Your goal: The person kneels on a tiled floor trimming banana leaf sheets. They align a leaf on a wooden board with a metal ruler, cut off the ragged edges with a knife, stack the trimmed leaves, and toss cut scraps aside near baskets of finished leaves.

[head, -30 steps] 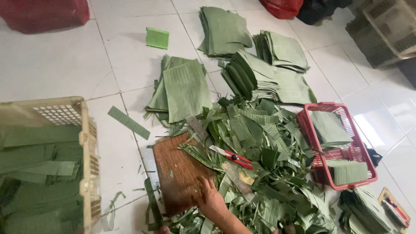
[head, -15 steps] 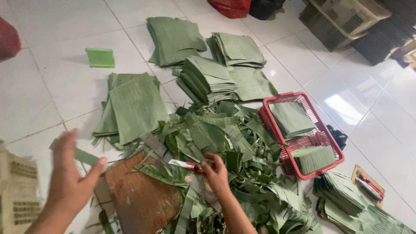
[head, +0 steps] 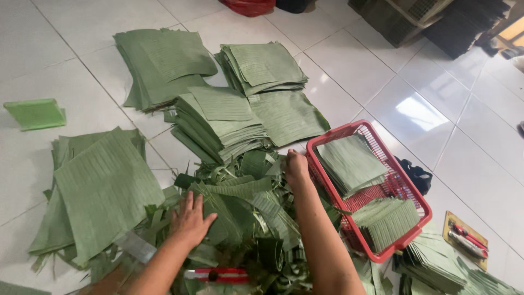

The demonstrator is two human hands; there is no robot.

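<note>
A heap of banana-leaf scraps (head: 245, 207) covers the white tiled floor in front of me. My left hand (head: 190, 219) lies flat on the scraps with its fingers spread, holding nothing. My right hand (head: 295, 166) reaches further ahead, fingers curled into the scraps at the heap's far edge, next to the red basket (head: 327, 143). Whether it grips a leaf I cannot tell. Red-handled scissors (head: 221, 274) lie on the scraps near my left forearm.
Several stacks of cut leaf sheets surround the heap: left (head: 103, 191), far left (head: 161, 63), far centre (head: 265, 68) and middle (head: 221, 125). The red basket holds two folded leaf stacks (head: 352, 164). A cutter in its pack (head: 465, 240) lies at right, a small green piece (head: 35, 113) at far left.
The view has swung forward and right. My left hand came down from the air onto the scraps. My right hand moved away from the scissors to the heap's far edge by the basket.
</note>
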